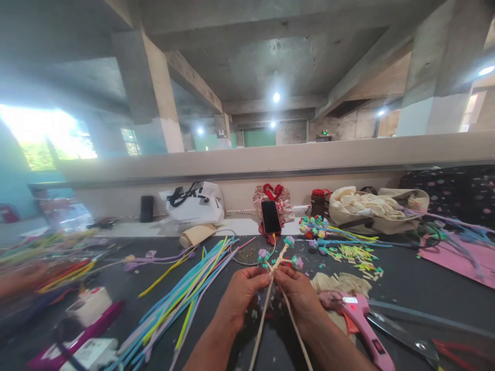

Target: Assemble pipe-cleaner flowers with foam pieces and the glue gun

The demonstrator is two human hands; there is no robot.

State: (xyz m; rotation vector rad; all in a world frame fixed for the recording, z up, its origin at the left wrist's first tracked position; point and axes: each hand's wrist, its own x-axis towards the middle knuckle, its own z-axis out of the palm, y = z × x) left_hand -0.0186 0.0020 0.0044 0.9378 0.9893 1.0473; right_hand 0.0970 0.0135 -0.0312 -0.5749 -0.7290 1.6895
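Near the middle of the table, my left hand (245, 290) and my right hand (296, 288) pinch a branched pipe-cleaner flower stem (283, 253) between thumbs and fingers. The stem is cream, and small purple and teal fuzzy blossoms (289, 240) sit at its branch ends. Two long cream tails (262, 326) run down from my fingertips toward me, spread apart. To the right of my right hand lies a pink glue gun (361, 319), its nozzle on a crumpled beige cloth (340, 285). Loose blue, yellow and lilac pipe cleaners (181, 293) lie left of my left hand.
Scissors (412, 337) lie at the right, beyond the glue gun. Cut yellow and green pieces (353, 256) and finished flowers (315, 226) are farther back. A phone (271, 217) leans on a patterned bag (286, 206). At far left, another person's blurred hand (23, 278) is over the table beside power adapters (91, 304).
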